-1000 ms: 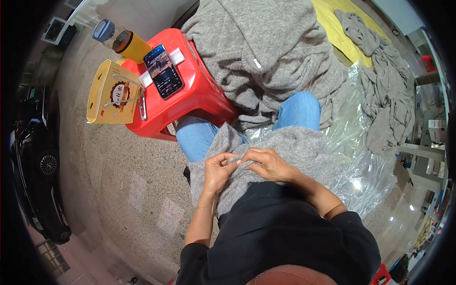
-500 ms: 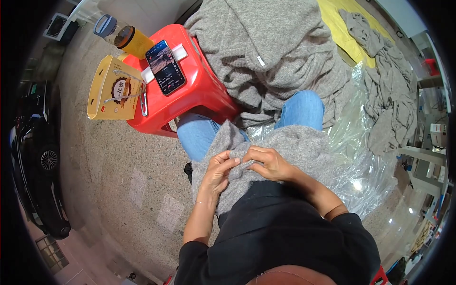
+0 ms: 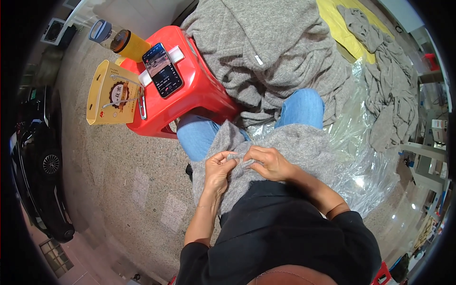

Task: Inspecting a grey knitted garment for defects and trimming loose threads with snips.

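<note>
Across my lap lies a grey knitted garment (image 3: 299, 142), soft and bunched into folds. My left hand (image 3: 219, 172) pinches a fold of it between thumb and fingers. Close on its right, my right hand (image 3: 270, 162) is closed on the same knit, index finger bent and thumb underneath. A short stretch of gathered fabric runs between the two sets of fingertips. Whether some small tool is also held there, I cannot make out.
Ahead on the left stands a red plastic stool (image 3: 190, 92) with a propped phone (image 3: 162, 71), a yellow-sleeved bottle (image 3: 130, 43), small metal snips (image 3: 142, 105) and a yellow paper box (image 3: 107, 97). A large grey knit pile (image 3: 275, 42) and clear plastic sheeting (image 3: 356, 166) lie beyond my knees.
My left hand has drawn slightly left and down, so its thumb sits a little farther from the right fingers. Both hands keep hold of the knit. The phone's picture has changed.
</note>
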A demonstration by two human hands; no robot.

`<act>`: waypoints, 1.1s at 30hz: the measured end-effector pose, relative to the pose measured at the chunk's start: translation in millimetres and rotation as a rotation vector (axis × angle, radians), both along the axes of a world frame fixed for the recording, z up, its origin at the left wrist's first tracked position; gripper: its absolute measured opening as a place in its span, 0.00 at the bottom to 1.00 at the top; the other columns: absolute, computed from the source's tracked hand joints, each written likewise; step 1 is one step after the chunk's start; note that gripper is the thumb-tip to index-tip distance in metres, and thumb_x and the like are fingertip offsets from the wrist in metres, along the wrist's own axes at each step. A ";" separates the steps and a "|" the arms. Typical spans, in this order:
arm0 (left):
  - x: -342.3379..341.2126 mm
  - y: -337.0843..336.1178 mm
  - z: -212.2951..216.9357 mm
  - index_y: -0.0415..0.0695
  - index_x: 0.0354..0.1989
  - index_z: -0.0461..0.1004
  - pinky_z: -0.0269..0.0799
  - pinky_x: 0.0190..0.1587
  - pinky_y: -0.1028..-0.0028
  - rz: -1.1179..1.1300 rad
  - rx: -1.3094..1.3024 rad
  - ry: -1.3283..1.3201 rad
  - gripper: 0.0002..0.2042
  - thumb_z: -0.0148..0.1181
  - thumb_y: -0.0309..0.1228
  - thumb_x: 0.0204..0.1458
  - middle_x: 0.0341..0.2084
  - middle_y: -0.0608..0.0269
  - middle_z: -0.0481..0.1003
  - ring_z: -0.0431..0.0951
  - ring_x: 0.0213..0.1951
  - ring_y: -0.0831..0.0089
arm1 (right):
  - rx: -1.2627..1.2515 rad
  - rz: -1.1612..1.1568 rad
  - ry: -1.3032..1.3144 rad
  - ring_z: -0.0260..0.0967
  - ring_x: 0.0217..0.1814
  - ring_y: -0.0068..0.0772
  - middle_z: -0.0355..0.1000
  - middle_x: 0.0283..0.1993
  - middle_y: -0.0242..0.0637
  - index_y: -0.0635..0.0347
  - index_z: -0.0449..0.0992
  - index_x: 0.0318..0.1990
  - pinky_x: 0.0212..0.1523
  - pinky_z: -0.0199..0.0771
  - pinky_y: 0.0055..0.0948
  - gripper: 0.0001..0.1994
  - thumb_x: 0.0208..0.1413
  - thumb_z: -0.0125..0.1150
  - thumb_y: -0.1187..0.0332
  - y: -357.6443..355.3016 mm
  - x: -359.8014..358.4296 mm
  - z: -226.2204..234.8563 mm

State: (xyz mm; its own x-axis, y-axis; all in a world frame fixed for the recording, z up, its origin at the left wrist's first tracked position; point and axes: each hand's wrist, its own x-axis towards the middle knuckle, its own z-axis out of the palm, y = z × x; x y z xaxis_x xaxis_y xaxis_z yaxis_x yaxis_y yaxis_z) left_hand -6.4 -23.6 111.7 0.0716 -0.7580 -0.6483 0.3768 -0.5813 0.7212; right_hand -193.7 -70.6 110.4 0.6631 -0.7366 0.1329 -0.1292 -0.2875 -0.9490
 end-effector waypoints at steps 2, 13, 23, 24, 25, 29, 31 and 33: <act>-7.3 -1.5 -6.2 0.36 0.31 0.77 0.53 0.19 0.86 0.034 -0.039 -0.170 0.06 0.58 0.16 0.45 0.18 0.74 0.71 0.62 0.17 0.91 | 0.006 0.024 0.016 0.70 0.37 0.51 0.69 0.35 0.45 0.62 0.69 0.38 0.34 0.70 0.40 0.11 0.45 0.60 0.78 4.5 2.5 -1.2; -25.1 -15.2 -39.5 0.36 0.28 0.75 0.58 0.23 0.86 0.286 -0.068 -0.181 0.04 0.59 0.17 0.44 0.21 0.71 0.73 0.66 0.21 0.88 | -0.229 -0.168 0.043 0.71 0.31 0.44 0.69 0.31 0.40 0.61 0.74 0.38 0.30 0.71 0.35 0.13 0.42 0.61 0.82 19.1 3.2 -9.4; -8.2 -5.9 -1.6 0.43 0.26 0.73 0.64 0.22 0.85 0.111 -0.002 0.326 0.03 0.60 0.23 0.49 0.23 0.70 0.75 0.70 0.20 0.87 | -0.453 -0.334 -0.071 0.75 0.32 0.36 0.73 0.36 0.39 0.63 0.76 0.36 0.29 0.76 0.28 0.15 0.36 0.65 0.81 25.9 7.7 12.1; -6.9 -3.5 1.0 0.42 0.27 0.74 0.64 0.22 0.85 0.104 -0.022 0.354 0.02 0.60 0.23 0.50 0.23 0.70 0.75 0.70 0.21 0.87 | -0.454 -0.348 -0.066 0.75 0.32 0.36 0.73 0.36 0.39 0.64 0.76 0.36 0.29 0.76 0.28 0.15 0.36 0.65 0.81 25.0 7.4 13.3; -6.6 -1.8 3.5 0.42 0.28 0.74 0.64 0.22 0.86 0.096 -0.043 0.382 0.01 0.59 0.24 0.51 0.23 0.70 0.75 0.70 0.21 0.87 | -0.455 -0.362 -0.062 0.75 0.31 0.35 0.73 0.36 0.38 0.64 0.76 0.36 0.29 0.76 0.28 0.15 0.36 0.65 0.82 24.6 7.1 13.9; -11.1 2.6 8.7 0.41 0.31 0.75 0.65 0.22 0.86 0.093 -0.058 0.275 0.02 0.60 0.23 0.50 0.24 0.70 0.75 0.71 0.22 0.87 | -0.470 -0.368 -0.041 0.75 0.34 0.37 0.73 0.37 0.41 0.65 0.75 0.37 0.31 0.77 0.29 0.17 0.35 0.65 0.83 24.7 8.5 8.7; -13.1 3.8 8.2 0.42 0.32 0.75 0.65 0.25 0.87 0.124 -0.096 0.222 0.03 0.61 0.22 0.49 0.23 0.72 0.75 0.71 0.23 0.87 | -0.502 -0.405 -0.013 0.74 0.30 0.34 0.72 0.35 0.38 0.64 0.76 0.34 0.27 0.75 0.27 0.13 0.36 0.65 0.81 22.9 10.8 8.1; -15.7 3.0 12.5 0.41 0.32 0.75 0.65 0.26 0.87 0.109 -0.115 0.194 0.04 0.61 0.20 0.49 0.23 0.72 0.75 0.71 0.24 0.88 | -0.482 -0.412 -0.012 0.74 0.30 0.36 0.72 0.34 0.38 0.63 0.76 0.34 0.28 0.75 0.28 0.12 0.38 0.64 0.81 22.7 11.8 5.0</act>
